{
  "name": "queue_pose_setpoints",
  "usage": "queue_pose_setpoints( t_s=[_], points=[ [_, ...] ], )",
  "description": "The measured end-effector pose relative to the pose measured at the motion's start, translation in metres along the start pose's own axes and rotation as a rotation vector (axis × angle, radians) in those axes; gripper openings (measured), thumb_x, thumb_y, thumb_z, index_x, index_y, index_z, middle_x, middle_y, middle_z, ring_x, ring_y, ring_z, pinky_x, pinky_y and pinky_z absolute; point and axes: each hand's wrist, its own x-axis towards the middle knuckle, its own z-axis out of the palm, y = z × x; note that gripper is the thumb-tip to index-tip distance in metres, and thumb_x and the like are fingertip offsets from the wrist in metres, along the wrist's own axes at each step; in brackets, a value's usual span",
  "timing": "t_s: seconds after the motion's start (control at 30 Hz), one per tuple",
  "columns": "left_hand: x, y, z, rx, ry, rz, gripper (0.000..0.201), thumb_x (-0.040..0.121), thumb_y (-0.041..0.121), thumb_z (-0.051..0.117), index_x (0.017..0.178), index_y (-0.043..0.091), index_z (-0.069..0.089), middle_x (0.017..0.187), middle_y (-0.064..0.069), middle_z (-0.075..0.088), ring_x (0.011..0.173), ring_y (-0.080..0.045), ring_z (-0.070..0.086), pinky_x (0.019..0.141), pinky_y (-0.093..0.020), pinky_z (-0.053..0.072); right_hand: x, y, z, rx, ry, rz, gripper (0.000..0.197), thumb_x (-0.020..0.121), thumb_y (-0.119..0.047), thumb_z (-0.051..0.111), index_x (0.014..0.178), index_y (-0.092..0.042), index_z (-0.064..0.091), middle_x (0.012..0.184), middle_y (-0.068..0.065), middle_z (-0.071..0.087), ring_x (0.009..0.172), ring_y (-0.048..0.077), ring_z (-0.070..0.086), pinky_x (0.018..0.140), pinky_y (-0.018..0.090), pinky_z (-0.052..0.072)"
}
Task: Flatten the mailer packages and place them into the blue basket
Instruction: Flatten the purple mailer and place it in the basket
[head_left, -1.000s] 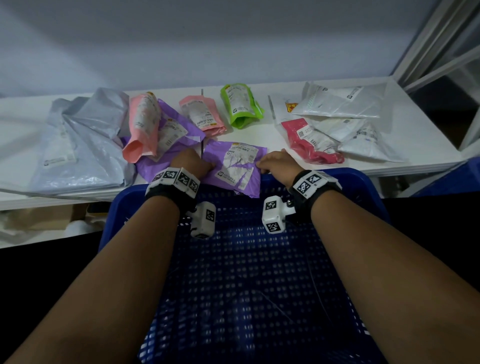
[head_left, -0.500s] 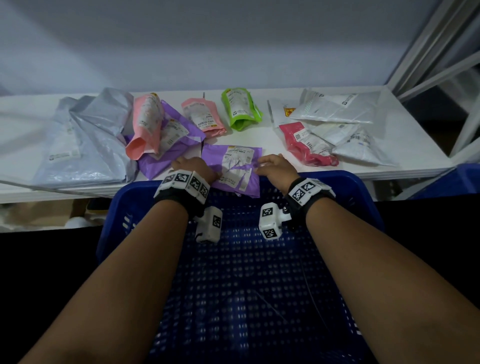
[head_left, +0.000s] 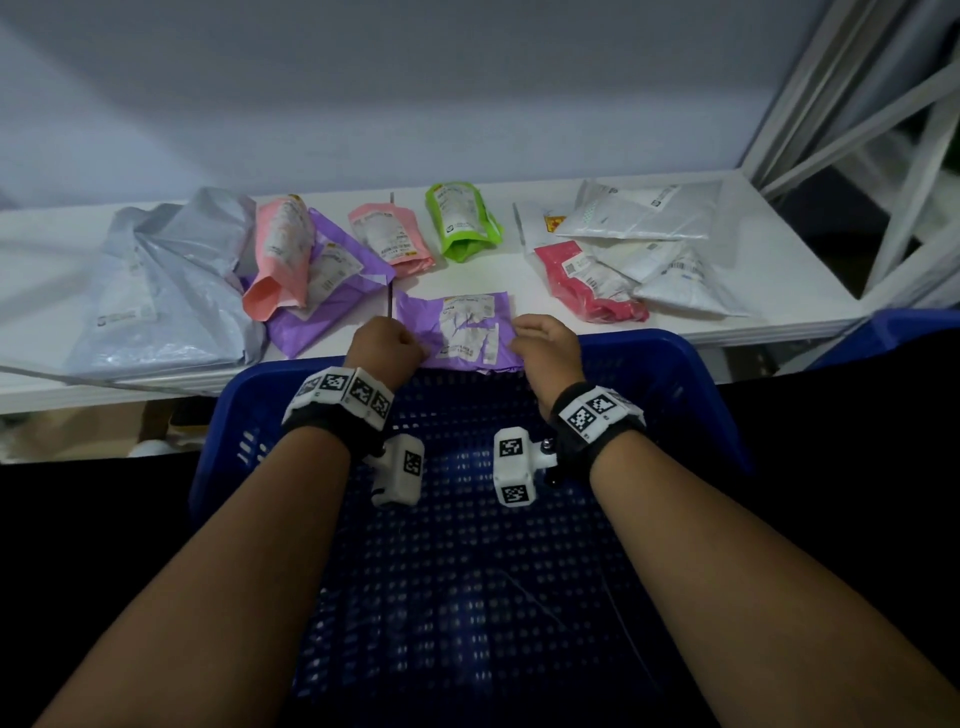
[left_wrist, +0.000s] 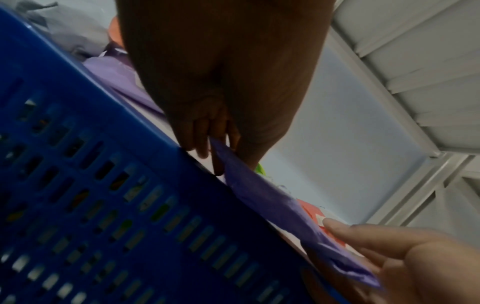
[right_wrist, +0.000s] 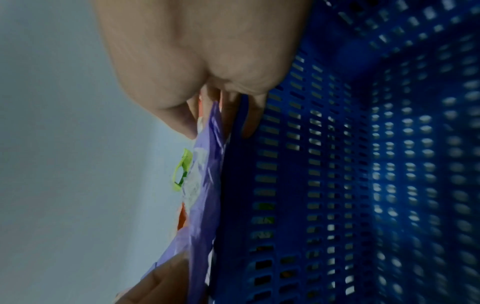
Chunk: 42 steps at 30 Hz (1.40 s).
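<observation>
A purple mailer (head_left: 462, 327) with a crumpled white label lies at the white table's front edge, its near side over the far rim of the blue basket (head_left: 691, 364). My left hand (head_left: 387, 345) pinches its left edge and my right hand (head_left: 543, 345) pinches its right edge. In the left wrist view the left hand (left_wrist: 215, 144) holds the purple mailer (left_wrist: 270, 205) between thumb and fingers. The right wrist view shows the right hand (right_wrist: 207, 115) gripping the purple mailer (right_wrist: 205, 185) beside the basket wall (right_wrist: 337, 164). The basket's inside looks bare.
Other mailers lie on the table (head_left: 467, 275): grey ones (head_left: 156, 291) at left, a salmon one (head_left: 280, 260) on a second purple one (head_left: 332, 296), a pink one (head_left: 389, 239), a green one (head_left: 462, 218), a red one (head_left: 587, 280) and white ones (head_left: 649, 234) at right. A metal frame (head_left: 883, 156) stands far right.
Both hands have drawn the purple mailer toward me, so its near edge now hangs over the basket rim. The hands sit slightly wider apart on it.
</observation>
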Motion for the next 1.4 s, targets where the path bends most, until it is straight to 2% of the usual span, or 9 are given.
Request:
queue_pose_setpoints(
  t_s=[0.2,0.33,0.5,0.57,0.77,0.93,1.07,1.2,1.4],
  points=[
    [-0.037,0.016,0.007,-0.408,-0.085,0.099,0.021,0.077,0.003,0.082,0.069,0.013,0.065,0.068,-0.001,0.064,0.058,-0.004,0.056,0.062,-0.015,0.046,-0.011,0.015,-0.016,0.199,0.122,0.065,0.027,0.085,0.006,0.062,0.105,-0.010,0.068,0.098,0.002,0.070,0.089,0.015,0.066,0.073,0.020,0.051],
    [-0.048,0.010,0.022,-0.719,-0.237,-0.174,0.041,0.069,-0.011,0.078,0.093,0.013,0.055,0.079,-0.011,0.060,0.074,-0.026,0.061,0.079,-0.042,0.057,-0.011,0.033,-0.036,0.263,0.040,0.220,0.039,0.084,0.013,0.057,0.113,-0.012,0.064,0.111,0.015,0.069,0.098,0.032,0.069,0.089,0.046,0.058],
    [-0.061,-0.003,0.037,-0.847,-0.347,-0.408,0.047,0.058,0.019,0.090,0.090,-0.004,0.065,0.088,-0.026,0.067,0.083,-0.038,0.063,0.087,-0.053,0.055,-0.028,0.042,-0.044,0.157,-0.252,0.428,0.045,0.084,0.022,0.042,0.117,-0.001,0.063,0.103,0.019,0.070,0.089,0.033,0.071,0.075,0.042,0.060],
    [-0.066,-0.014,0.043,-0.829,-0.340,-0.428,0.044,0.069,0.010,0.085,0.107,-0.006,0.068,0.103,-0.029,0.071,0.097,-0.046,0.068,0.090,-0.063,0.053,-0.037,0.044,-0.045,0.120,-0.310,0.496,0.036,0.088,0.015,0.043,0.107,-0.006,0.065,0.094,0.014,0.071,0.077,0.027,0.071,0.065,0.035,0.060],
    [-0.074,-0.024,0.050,-0.705,-0.426,-0.413,0.049,0.063,0.025,0.088,0.106,0.008,0.072,0.100,-0.017,0.075,0.097,-0.038,0.071,0.090,-0.056,0.056,-0.041,0.055,-0.039,0.248,-0.330,0.575,0.043,0.090,-0.036,0.069,0.122,-0.007,0.066,0.118,0.020,0.070,0.112,0.039,0.065,0.101,0.058,0.048],
    [-0.074,-0.027,0.063,-0.754,-0.202,-0.399,0.023,0.095,0.032,0.065,0.094,0.010,0.070,0.092,-0.017,0.074,0.088,-0.035,0.072,0.085,-0.050,0.059,-0.037,0.075,-0.024,0.155,-0.251,0.479,0.043,0.091,-0.030,0.071,0.120,0.002,0.066,0.112,0.024,0.071,0.103,0.040,0.069,0.095,0.057,0.052],
    [-0.071,-0.035,0.067,-0.518,-0.012,-0.307,0.042,0.101,0.042,0.052,0.069,0.014,0.059,0.070,-0.008,0.064,0.066,-0.025,0.061,0.062,-0.029,0.048,-0.036,0.091,-0.009,0.090,-0.189,0.451,0.039,0.089,-0.039,0.072,0.102,-0.002,0.072,0.102,0.021,0.074,0.099,0.041,0.070,0.093,0.059,0.053],
    [-0.076,-0.030,0.067,-0.350,0.085,-0.261,0.056,0.103,0.048,0.042,0.062,0.013,0.054,0.061,-0.006,0.059,0.056,-0.022,0.056,0.051,-0.027,0.038,-0.016,0.120,0.005,0.047,-0.110,0.426,0.059,0.069,-0.066,0.076,0.087,-0.010,0.069,0.091,0.021,0.072,0.095,0.049,0.068,0.083,0.068,0.053],
    [-0.076,-0.039,0.073,-0.274,0.112,-0.281,0.066,0.103,0.053,0.035,0.060,0.007,0.052,0.062,-0.010,0.057,0.057,-0.024,0.054,0.052,-0.030,0.036,-0.035,0.092,0.017,-0.317,0.029,0.186,0.056,0.102,-0.039,0.051,0.055,-0.010,0.039,0.056,0.007,0.045,0.053,0.023,0.044,0.060,0.030,0.036]
  ],
)
